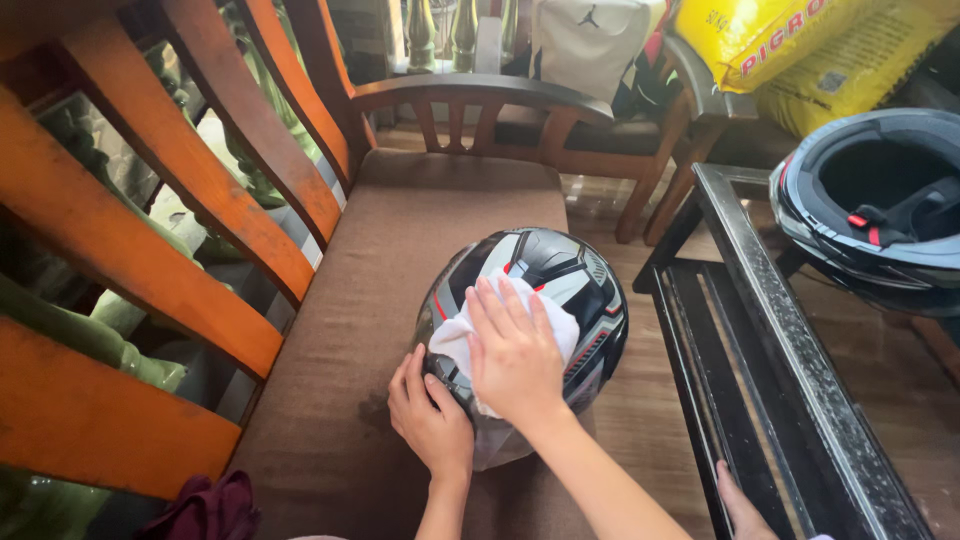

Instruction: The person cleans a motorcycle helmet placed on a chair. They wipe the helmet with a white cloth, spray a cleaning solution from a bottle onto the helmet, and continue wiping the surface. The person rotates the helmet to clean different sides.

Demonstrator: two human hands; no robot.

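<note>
So here's my view, looking straight down from the head cam. My right hand (515,355) is pressed flat on a white cloth (500,330), fingers spread and laid out rather than curled, pinning that cloth against the crown of a motorcycle helmet (560,290). My left hand (430,420) cups the helmet's lower left side, fingers wrapped round the edge, and I'd say that's just to keep the round shell from rolling on the soft seat while the other hand pushes down.

The helmet sits on the brown seat cushion (400,250) of a wooden bench (200,200), near its front edge. Its shell is glossy, black and grey with red and white angular graphics, smooth enough to catch highlights. The cloth looks soft and crumpled, like a rag or tissue. The cushion has a coarse, ribbed weave, with a darker patch just left of my left hand (damp spot maybe, can't really tell).

The bench slats are orange-brown with worn finish. To the right stands a dark metal-framed table (780,330), dusty along its rail, and a second helmet (880,200) rests upturned on it, padded lining showing. A maroon cloth (205,505) lies at the bottom left. Yellow sacks (800,40) are piled in the back.
</note>
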